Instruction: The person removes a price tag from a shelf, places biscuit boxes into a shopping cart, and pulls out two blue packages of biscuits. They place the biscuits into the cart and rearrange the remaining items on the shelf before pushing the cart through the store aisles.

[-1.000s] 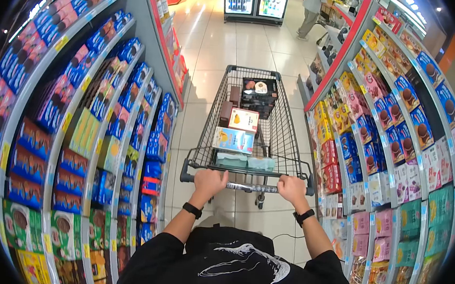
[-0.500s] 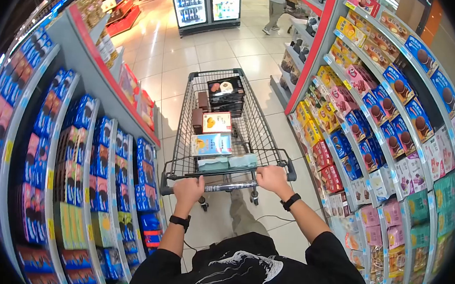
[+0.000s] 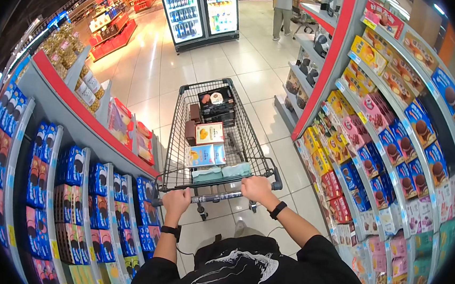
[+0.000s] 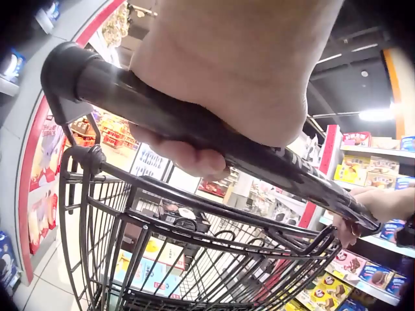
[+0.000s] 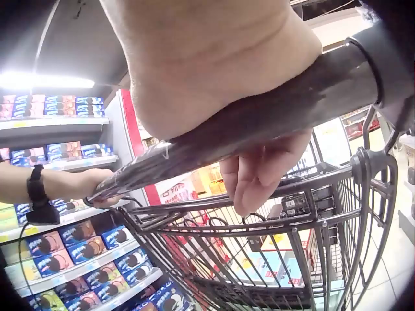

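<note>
Both hands hold the dark handlebar (image 3: 209, 198) of a wire shopping cart (image 3: 259, 150). The left hand (image 3: 177, 202) grips it near its left end; in the left wrist view its fingers (image 4: 188, 157) curl beneath the bar. Toward the right end the right hand (image 3: 258, 191) grips it, and its fingers (image 5: 249, 178) bend under the bar in the right wrist view. Inside the cart lie a light blue box (image 3: 200, 156), a white and orange box (image 3: 209, 134), brown boxes (image 3: 190, 131), black packages (image 3: 217, 99) and pale green packs (image 3: 222, 173) by the handle.
Shelves of blue cookie packs (image 3: 70, 168) line the left, and shelves of snack boxes (image 3: 398, 139) the right. Ahead, tiled floor (image 3: 201, 65) leads to a lit drinks fridge (image 3: 195, 11). A person (image 3: 283, 13) stands farther off, beyond the right shelf end.
The cart has moved forward toward the aisle's end, and the view has turned so the cart points more to the upper left. Both hands keep their grip on the handlebar.
</note>
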Tool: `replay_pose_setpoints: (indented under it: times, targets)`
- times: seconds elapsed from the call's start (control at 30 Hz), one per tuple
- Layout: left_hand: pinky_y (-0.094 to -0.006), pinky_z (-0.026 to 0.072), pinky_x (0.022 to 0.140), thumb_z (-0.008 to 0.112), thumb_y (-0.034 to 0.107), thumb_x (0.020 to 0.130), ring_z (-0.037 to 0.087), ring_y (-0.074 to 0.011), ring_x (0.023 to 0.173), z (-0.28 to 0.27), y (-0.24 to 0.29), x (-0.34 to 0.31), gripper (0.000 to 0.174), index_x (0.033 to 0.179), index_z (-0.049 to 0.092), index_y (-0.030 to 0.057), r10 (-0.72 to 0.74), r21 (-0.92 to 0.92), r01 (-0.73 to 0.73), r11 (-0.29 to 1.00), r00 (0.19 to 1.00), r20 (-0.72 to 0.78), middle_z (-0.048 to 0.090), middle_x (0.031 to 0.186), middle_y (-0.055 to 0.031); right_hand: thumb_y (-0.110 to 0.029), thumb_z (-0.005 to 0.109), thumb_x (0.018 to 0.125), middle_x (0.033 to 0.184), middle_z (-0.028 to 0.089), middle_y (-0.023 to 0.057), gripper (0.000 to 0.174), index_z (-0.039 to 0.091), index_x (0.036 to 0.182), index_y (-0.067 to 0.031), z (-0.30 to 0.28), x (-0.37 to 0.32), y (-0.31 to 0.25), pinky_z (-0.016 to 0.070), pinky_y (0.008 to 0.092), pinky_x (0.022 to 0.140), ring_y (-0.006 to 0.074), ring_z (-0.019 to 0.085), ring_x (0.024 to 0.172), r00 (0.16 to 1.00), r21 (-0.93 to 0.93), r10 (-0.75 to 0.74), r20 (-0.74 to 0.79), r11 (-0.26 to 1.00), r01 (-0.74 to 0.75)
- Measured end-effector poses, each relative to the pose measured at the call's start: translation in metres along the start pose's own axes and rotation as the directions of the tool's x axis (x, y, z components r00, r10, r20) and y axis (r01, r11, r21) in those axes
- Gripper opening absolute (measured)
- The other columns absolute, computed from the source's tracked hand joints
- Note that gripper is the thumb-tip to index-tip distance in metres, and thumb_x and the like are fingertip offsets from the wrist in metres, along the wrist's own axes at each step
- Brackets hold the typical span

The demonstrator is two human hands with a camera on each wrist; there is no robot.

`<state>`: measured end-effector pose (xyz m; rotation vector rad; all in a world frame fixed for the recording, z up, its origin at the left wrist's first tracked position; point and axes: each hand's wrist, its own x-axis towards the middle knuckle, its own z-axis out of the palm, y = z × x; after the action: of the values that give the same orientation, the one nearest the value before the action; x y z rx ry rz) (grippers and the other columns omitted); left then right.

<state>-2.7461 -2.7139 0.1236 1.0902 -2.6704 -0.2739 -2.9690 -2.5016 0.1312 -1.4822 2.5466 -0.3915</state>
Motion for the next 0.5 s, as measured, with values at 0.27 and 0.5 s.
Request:
replay_pose_setpoints:
  times: [0.27, 0.5]
  targets:
    - [-0.0480, 0.0472, 0.054, 0.050, 0.043, 0.088, 0.063, -0.0367, 0.056, 0.021, -0.013, 0.121, 0.047, 0.064, 0.072, 0.0093, -0.008, 0.021, 0.007, 1.000, 1.000, 0.029, 0.063, 0.059, -0.0170, -0.028, 0.048, 0.083, 0.066, 0.066, 0.0159, 0.032, 0.068, 0.071, -0.0056, -0.005, 0.120, 0.026, 0.0536, 0.0472, 0.058, 0.0339, 0.066, 0.061, 1.000, -0.022, -0.018, -0.023, 1.000, 0.017]
    - [-0.0476, 0.0456, 0.050, 0.053, 0.043, 0.087, 0.061, -0.0364, 0.051, 0.039, -0.022, 0.223, 0.048, 0.059, 0.069, 0.0075, 0.026, -0.026, -0.027, 0.999, 0.999, -0.038, 0.061, 0.054, -0.0166, -0.027, 0.048, 0.081, 0.068, 0.066, 0.0164, 0.030, 0.067, 0.073, -0.0061, -0.005, 0.218, 0.049, 0.0533, 0.0483, 0.059, 0.0346, 0.066, 0.063, 0.999, -0.012, 0.004, -0.043, 1.000, -0.004]
